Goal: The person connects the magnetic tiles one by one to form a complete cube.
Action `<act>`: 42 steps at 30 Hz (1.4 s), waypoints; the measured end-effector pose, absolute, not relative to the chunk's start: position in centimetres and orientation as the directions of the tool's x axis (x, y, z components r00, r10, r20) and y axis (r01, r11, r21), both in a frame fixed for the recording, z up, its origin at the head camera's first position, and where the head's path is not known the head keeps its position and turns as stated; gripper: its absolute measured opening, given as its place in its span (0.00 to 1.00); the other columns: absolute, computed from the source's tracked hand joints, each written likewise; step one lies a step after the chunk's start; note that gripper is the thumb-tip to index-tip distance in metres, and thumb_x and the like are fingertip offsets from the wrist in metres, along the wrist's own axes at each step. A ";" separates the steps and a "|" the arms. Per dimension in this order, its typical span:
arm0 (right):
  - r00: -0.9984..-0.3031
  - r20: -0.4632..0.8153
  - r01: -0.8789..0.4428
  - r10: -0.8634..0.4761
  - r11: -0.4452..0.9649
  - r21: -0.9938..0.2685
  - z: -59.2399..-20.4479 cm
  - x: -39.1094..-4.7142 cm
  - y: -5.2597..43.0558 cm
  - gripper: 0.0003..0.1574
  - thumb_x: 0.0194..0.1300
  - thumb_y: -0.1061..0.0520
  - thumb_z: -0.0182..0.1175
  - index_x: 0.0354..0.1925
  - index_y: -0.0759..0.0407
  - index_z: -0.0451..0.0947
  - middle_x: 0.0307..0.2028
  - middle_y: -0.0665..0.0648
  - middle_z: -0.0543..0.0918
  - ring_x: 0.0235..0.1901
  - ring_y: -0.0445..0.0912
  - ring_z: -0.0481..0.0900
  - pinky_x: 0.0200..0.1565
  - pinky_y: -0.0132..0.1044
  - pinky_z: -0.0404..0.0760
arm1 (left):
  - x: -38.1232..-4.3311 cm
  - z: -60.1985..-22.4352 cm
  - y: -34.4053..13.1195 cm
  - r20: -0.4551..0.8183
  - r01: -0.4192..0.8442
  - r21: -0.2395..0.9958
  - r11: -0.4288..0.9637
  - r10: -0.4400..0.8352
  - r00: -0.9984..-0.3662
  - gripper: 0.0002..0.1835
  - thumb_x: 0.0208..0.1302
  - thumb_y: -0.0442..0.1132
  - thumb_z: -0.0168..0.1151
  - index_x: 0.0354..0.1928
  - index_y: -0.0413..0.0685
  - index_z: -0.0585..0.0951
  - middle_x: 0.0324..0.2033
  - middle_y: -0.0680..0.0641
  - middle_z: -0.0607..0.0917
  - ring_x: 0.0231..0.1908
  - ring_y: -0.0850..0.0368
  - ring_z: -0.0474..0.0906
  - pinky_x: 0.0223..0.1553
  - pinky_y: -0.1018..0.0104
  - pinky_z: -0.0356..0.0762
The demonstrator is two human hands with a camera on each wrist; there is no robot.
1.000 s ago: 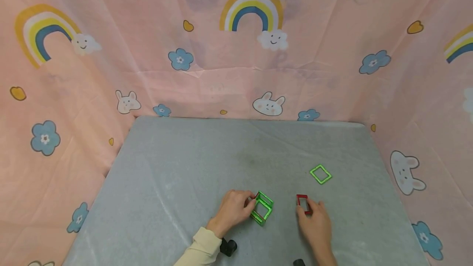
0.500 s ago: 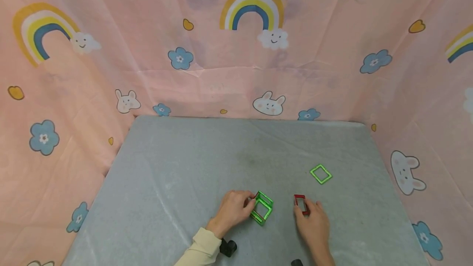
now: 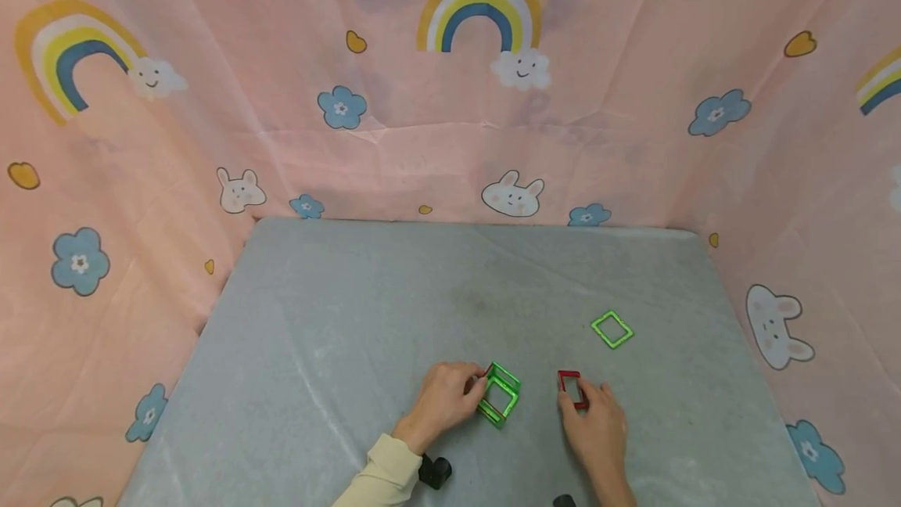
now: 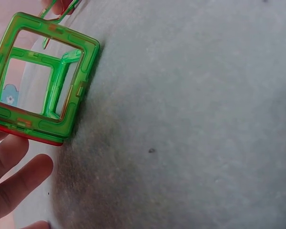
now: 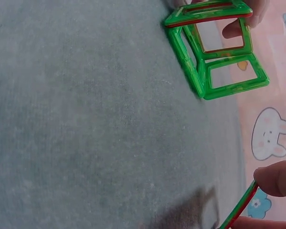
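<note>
My left hand (image 3: pixel 443 404) grips the left side of a box-like build of square magnetic tiles (image 3: pixel 512 407), mostly green with some red edges. In the left wrist view, fingers (image 4: pixel 31 179) show below the build (image 4: pixel 84 90); one square face is turned to the camera. The right wrist view shows a green tile (image 5: pixel 236 89) standing out at its side. To the right, my right hand (image 3: pixel 598 425) pinches a red magnetic tile (image 3: pixel 568 373) between thumb and fingers, apart from the build. Seen edge-on in the right wrist view, this tile (image 5: pixel 240 208) has red and green along its rim.
A loose green square tile (image 3: pixel 623 339) lies flat farther back on the right. Grey cloth (image 3: pixel 352 319) covers the table. Pink printed fabric (image 3: pixel 422 131) rises at the back and both sides. Black devices sit by the left wrist (image 3: pixel 435 472) and the right wrist (image 3: pixel 565 501).
My right hand has shifted slightly left with the red tile, nearer the build. The left hand and the build stay almost still. The head view has tilted a little.
</note>
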State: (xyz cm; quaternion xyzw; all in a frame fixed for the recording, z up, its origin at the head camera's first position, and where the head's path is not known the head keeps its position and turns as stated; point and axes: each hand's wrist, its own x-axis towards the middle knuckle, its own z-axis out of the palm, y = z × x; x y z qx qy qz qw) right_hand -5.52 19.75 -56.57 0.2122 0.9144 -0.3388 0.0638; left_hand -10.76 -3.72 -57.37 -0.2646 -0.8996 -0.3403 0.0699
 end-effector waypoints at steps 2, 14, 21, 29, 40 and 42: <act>-0.903 -0.257 0.429 0.345 0.680 -0.595 -56.6 -5.5 19.7 0.35 0.67 0.50 0.53 0.63 0.74 0.68 0.63 0.78 0.66 0.69 0.68 0.52 0.67 0.62 0.44 | -10.7 -57.3 -3.7 0.303 0.523 0.572 0.632 0.430 -0.850 0.07 0.64 0.39 0.61 0.32 0.48 0.88 0.18 0.58 0.79 0.17 0.75 0.62 0.20 0.83 0.58; -0.905 -0.239 0.423 0.352 0.683 -0.595 -56.2 -5.6 19.1 0.35 0.67 0.50 0.55 0.63 0.73 0.68 0.63 0.78 0.66 0.69 0.68 0.54 0.66 0.63 0.46 | -10.8 -57.2 -3.6 0.314 0.538 0.557 0.633 0.439 -0.842 0.07 0.63 0.39 0.62 0.32 0.48 0.88 0.18 0.58 0.80 0.17 0.74 0.63 0.21 0.83 0.58; -0.908 -0.231 0.412 0.349 0.649 -0.640 -56.0 -5.7 18.3 0.33 0.66 0.51 0.56 0.62 0.74 0.69 0.63 0.80 0.64 0.67 0.71 0.55 0.65 0.63 0.53 | -10.7 -57.1 -3.5 0.314 0.533 0.572 0.623 0.434 -0.844 0.06 0.62 0.36 0.63 0.32 0.46 0.88 0.18 0.57 0.79 0.16 0.74 0.62 0.20 0.82 0.58; -0.899 -0.257 0.432 0.355 0.616 -0.659 -56.3 -5.7 17.3 0.33 0.67 0.52 0.56 0.62 0.73 0.69 0.65 0.81 0.61 0.67 0.72 0.54 0.65 0.65 0.53 | -10.6 -57.0 -3.6 0.266 0.496 0.589 0.638 0.427 -0.864 0.07 0.63 0.37 0.62 0.32 0.46 0.87 0.19 0.57 0.79 0.17 0.73 0.63 0.20 0.82 0.59; -0.905 -0.280 0.422 0.322 0.582 -0.695 -55.9 -5.5 16.1 0.31 0.68 0.52 0.56 0.61 0.72 0.71 0.64 0.82 0.61 0.67 0.73 0.55 0.64 0.65 0.55 | -10.4 -56.7 -3.4 0.171 0.397 0.641 0.657 0.383 -0.908 0.07 0.64 0.39 0.61 0.33 0.49 0.87 0.16 0.60 0.78 0.15 0.74 0.64 0.18 0.80 0.61; -0.903 -0.287 0.426 0.321 0.575 -0.698 -55.8 -5.5 15.9 0.31 0.68 0.51 0.56 0.61 0.72 0.71 0.64 0.82 0.61 0.67 0.73 0.55 0.65 0.64 0.55 | -10.3 -56.7 -3.3 0.156 0.378 0.649 0.660 0.371 -0.915 0.07 0.64 0.39 0.61 0.33 0.49 0.86 0.15 0.61 0.78 0.14 0.74 0.64 0.17 0.79 0.61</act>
